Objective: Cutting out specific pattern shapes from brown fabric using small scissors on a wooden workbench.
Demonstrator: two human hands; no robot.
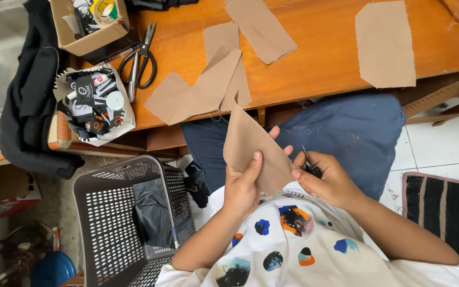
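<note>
An orange-brown wooden surface [314, 58] runs across the top of the view, strewn with cut tan fabric pieces [384, 43], with white floor tiles and a striped mat [447, 210] at the right. The person sits below it, blue-trousered knees under the edge. The left hand [243, 188] holds a tan fabric piece [251, 146] upright over the lap, thumb pressed on its face, fingers closed behind it. The right hand [329, 183] has its fingers wrapped shut around small dark snips [310, 166], points up, just beside the cloth's right edge.

The judgement on risk: the blade tips sit close to the left fingertips, so a slip could nick skin or cut into the cloth rather than a stray thread.

At the top left, a brown cardboard box [88, 26] holds a tape roll and dark packets. Below it an open white paper bag [94, 103] is stuffed with black-and-white labelled tags and a round white lid. Large black scissors [142, 56] lie between them. A grey perforated basket [128, 218] stands on the floor to the left.
</note>
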